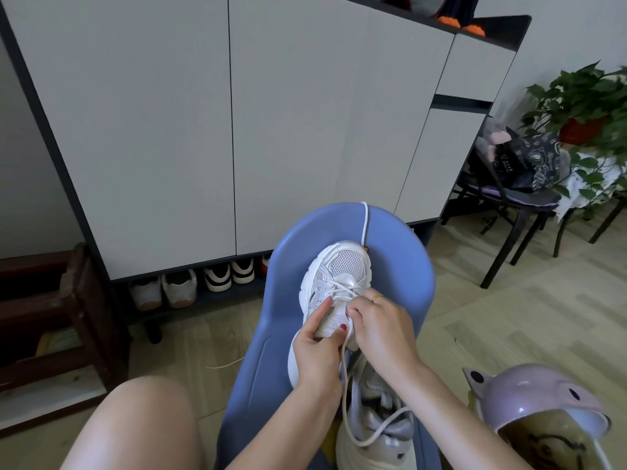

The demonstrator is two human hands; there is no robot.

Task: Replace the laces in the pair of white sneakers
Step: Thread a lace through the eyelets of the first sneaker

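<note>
A white sneaker lies on a blue plastic chair, toe pointing away from me. My left hand grips its side and tongue near the collar. My right hand pinches the white lace at the eyelets. One end of the lace runs up over the chair's back edge; the other hangs down in a loop below my hands. The second sneaker, greyish white, rests on the near part of the chair under my right forearm.
A tall white cabinet stands behind the chair, with several shoes under it. A lilac helmet sits at lower right. A dark stool with a bag and a potted plant are at right. My bare knee is lower left.
</note>
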